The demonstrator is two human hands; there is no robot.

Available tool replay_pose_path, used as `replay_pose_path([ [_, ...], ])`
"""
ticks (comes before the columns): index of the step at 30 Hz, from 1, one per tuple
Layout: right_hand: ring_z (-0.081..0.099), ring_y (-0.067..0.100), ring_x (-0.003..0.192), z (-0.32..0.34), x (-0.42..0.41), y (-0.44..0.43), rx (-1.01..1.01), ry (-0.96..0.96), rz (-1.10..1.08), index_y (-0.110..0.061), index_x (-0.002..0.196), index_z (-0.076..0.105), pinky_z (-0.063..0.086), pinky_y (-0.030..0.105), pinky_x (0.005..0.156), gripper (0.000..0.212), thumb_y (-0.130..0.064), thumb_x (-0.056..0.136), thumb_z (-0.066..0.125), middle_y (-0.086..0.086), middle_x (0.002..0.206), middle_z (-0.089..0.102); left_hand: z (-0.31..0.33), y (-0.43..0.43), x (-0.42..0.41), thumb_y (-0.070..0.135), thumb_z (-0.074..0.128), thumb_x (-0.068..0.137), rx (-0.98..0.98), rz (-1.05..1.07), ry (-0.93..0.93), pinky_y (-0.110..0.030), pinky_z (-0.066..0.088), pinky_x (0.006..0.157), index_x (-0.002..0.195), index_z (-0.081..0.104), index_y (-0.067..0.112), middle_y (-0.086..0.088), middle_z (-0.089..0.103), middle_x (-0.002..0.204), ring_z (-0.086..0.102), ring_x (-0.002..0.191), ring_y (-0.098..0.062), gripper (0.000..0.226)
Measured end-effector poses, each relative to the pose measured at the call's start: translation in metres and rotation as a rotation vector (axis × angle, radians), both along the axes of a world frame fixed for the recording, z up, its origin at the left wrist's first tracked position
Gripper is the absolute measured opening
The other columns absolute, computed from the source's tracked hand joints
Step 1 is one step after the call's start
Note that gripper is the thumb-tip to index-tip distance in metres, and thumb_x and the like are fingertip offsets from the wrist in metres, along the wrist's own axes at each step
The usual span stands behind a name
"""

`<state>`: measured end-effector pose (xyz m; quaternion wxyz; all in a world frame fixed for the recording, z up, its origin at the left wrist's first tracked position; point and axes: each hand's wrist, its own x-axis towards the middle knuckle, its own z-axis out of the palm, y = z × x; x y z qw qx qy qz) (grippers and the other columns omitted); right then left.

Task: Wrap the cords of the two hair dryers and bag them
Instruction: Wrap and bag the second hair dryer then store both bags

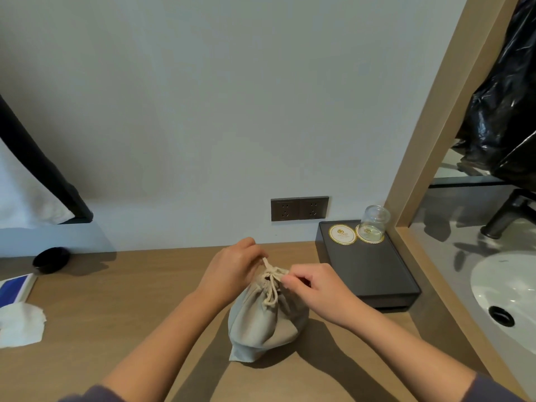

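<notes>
Drawstring bag (265,320) is sitting cinched on the tabletop (116,300), just left of the black tray (374,274). Left hand (232,268) and right hand (316,288) are each pinching the cord (271,285) at the bag's neck.

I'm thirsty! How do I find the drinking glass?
Follow the wooden counter to the dark tray at its right end, by the wall sockets. In the tray's back right corner a clear glass stands upside down on a gold-rimmed coaster; the matching coaster beside it is bare.
</notes>
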<state>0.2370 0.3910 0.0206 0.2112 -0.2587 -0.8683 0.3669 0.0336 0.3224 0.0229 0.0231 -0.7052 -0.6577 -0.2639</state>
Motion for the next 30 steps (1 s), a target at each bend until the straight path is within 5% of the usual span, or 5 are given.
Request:
replay_pose_path([
  [5, 0.047, 0.01, 0.06, -0.003, -0.008, 0.006, -0.02, -0.057, 0.011, -0.008, 0.068, 0.056, 0.039, 0.031, 0.062, 0.037, -0.031, 0.097, 0.054, 0.001, 0.062, 0.053, -0.006, -0.037, 0.021, 0.048, 0.054, 0.086, -0.245, 0.125, -0.468, -0.021, 0.052, 0.083, 0.126, 0.054, 0.033, 0.021, 0.06, 0.108, 0.057, 0.097, 0.006, 0.042],
  [9, 0.047, 0.012, 0.065, -0.008, -0.015, 0.006, -0.009, -0.081, 0.025, -0.01, 0.069, 0.055, 0.037, 0.031, 0.064, 0.036, -0.032, 0.098, 0.053, 0.001, 0.067, 0.053, -0.024, -0.054, 0.036, 0.068, 0.057, 0.07, -0.402, 0.124, -0.526, -0.025, 0.05, 0.09, 0.131, 0.046, 0.039, 0.025, 0.057, 0.117, 0.054, 0.106, 0.008, 0.068],
  [20, 0.044, 0.005, 0.058, -0.005, -0.01, 0.022, -0.213, -0.059, -0.003, -0.012, 0.07, 0.058, 0.035, 0.025, 0.061, 0.036, -0.034, 0.099, 0.051, -0.004, 0.063, 0.051, -0.02, -0.034, 0.041, 0.028, 0.074, 0.08, -0.18, 0.26, -0.503, -0.026, 0.052, 0.076, 0.108, 0.063, 0.028, 0.016, 0.068, 0.093, 0.063, 0.086, 0.0, 0.03],
  [25, 0.057, 0.016, 0.053, -0.005, 0.009, 0.025, -0.879, -0.167, -0.176, -0.007, 0.079, 0.059, 0.052, 0.028, 0.055, 0.059, -0.06, 0.096, 0.039, 0.008, 0.066, 0.06, -0.012, -0.027, 0.039, 0.021, 0.074, 0.079, -0.102, 0.255, -0.486, -0.031, 0.052, 0.082, 0.111, 0.063, 0.024, 0.013, 0.069, 0.098, 0.064, 0.092, -0.005, 0.034],
  [30, 0.069, 0.041, 0.097, -0.034, 0.021, 0.038, -1.657, -0.297, -0.128, 0.005, 0.139, 0.039, 0.061, 0.047, 0.074, 0.104, -0.082, 0.082, 0.033, 0.029, 0.115, 0.066, -0.01, -0.027, 0.049, 0.022, 0.066, 0.08, -0.074, 0.137, -0.403, -0.026, 0.049, 0.088, 0.118, 0.06, 0.021, 0.012, 0.065, 0.109, 0.06, 0.099, -0.004, 0.039],
])
